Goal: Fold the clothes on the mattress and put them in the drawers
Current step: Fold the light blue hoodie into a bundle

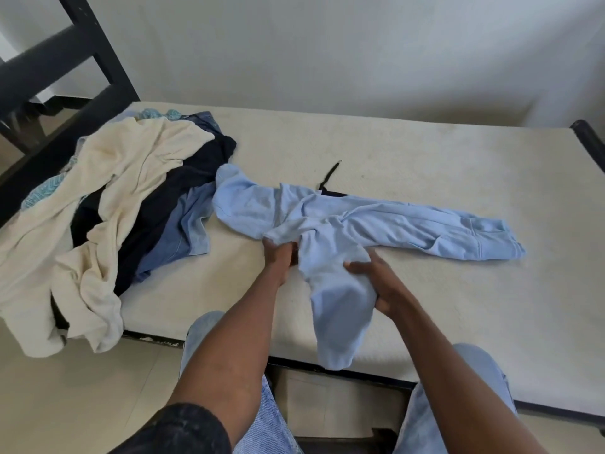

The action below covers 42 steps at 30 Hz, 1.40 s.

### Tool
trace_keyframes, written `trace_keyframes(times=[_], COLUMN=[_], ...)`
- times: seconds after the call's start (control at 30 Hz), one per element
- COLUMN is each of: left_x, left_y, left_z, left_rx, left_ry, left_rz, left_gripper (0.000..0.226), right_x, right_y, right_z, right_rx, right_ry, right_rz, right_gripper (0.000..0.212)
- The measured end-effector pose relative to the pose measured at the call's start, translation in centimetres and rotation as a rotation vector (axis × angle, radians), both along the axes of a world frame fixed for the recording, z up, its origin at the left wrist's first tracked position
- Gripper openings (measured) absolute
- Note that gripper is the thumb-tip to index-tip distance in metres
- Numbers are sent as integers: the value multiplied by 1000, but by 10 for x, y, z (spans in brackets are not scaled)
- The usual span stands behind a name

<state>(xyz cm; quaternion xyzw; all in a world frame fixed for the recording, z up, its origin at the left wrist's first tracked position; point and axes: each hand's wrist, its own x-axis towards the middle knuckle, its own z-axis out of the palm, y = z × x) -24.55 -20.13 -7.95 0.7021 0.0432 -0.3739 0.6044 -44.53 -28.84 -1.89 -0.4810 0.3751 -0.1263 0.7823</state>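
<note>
Centrally, the light blue garment (343,224) sprawls across the mattress (425,158), one part draping over its near edge. The left hand (280,257) pinches a fold; the right hand (376,283) grips that hanging part. A clothes pile (114,198) crowds the left edge, spilling over. Bare mattress lies toward the right edge, a white wall (327,44) behind.

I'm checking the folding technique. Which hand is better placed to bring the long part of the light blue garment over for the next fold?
Probably the right hand: it grips the light blue garment on the side where the long part stretches out across the mattress. The left hand pinches a bunched edge nearer the clothes pile.
</note>
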Motion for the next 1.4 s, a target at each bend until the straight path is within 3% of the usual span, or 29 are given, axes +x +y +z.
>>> trace_keyframes(times=[0.07, 0.1, 0.17, 0.2, 0.23, 0.3, 0.37, 0.4, 0.5, 0.57, 0.63, 0.7, 0.77, 0.87, 0.93, 1.03, 1.2, 1.27, 1.33, 1.4], left_x=[14, 27, 55, 69, 77, 90, 97, 99, 102, 97, 98, 103, 102, 102, 113, 140, 170, 168, 159, 142], left_y=[-8, -15, -33, -41, -45, -57, -67, -70, -76, -78, -81, -83, -82, -78, -77, -79, -92, -96, -97, -101], left_z=[17, 22, 39, 45, 55, 65, 59, 55, 28, 17, 2, -12, -20, -21, -17, -9, -8, -12, -20, -22], left_rx=[-75, -139, -221, -214, -222, -244, -181, -127, -80, 24, 184, 225, 318, 531, 673, 581, 311, 423, 678, 803], left_ry=[-58, 25, 114, 70, 46, 48, -6, -58, -95, -260, -453, -563, -711, -989, -839, -395, -237, -265, -399, -789], left_rz=[112, 151, 129, 105, 115, 101, -17, -100, -300, -418, -474, -499, -510, -223, -202, -327, -248, -231, -212, -204], left_gripper=[82, 84, 56, 32, 24, 39, 25, 33, 57, 79, 87, 74, 53, 41, 46, 53, 43, 43, 47, 45], right_x=[4, 8, 14, 19, 25, 43, 68, 84, 136, 158, 164, 159, 150, 145, 150, 158, 170, 169, 171, 180], right_y=[-20, -30, -45, -50, -56, -72, -93, -105, -151, -174, -186, -176, -147, -114, -109, -115, -138, -148, -149, -141], right_z=[17, 25, 41, 50, 56, 64, 69, 71, 75, 64, 34, -6, -39, -70, -82, -87, -96, -102, -104, -102], right_rx=[-4, 8, 30, 59, 97, 183, 263, 292, 326, 227, -116, -531, -759, -887, -983, -1042, -1268, -1237, -1217, -1363], right_ry=[-39, -62, -126, -161, -185, -240, -304, -361, -465, -276, 127, 438, 513, 530, 576, 649, 855, 908, 976, 863], right_rz=[8, 25, 46, 36, 11, -2, 4, -21, -278, -429, -420, -233, 48, 309, 417, 380, 371, 349, 247, 162], right_gripper=[87, 86, 58, 40, 29, 24, 25, 25, 44, 71, 47, 19, 19, 34, 45, 47, 35, 32, 32, 31])
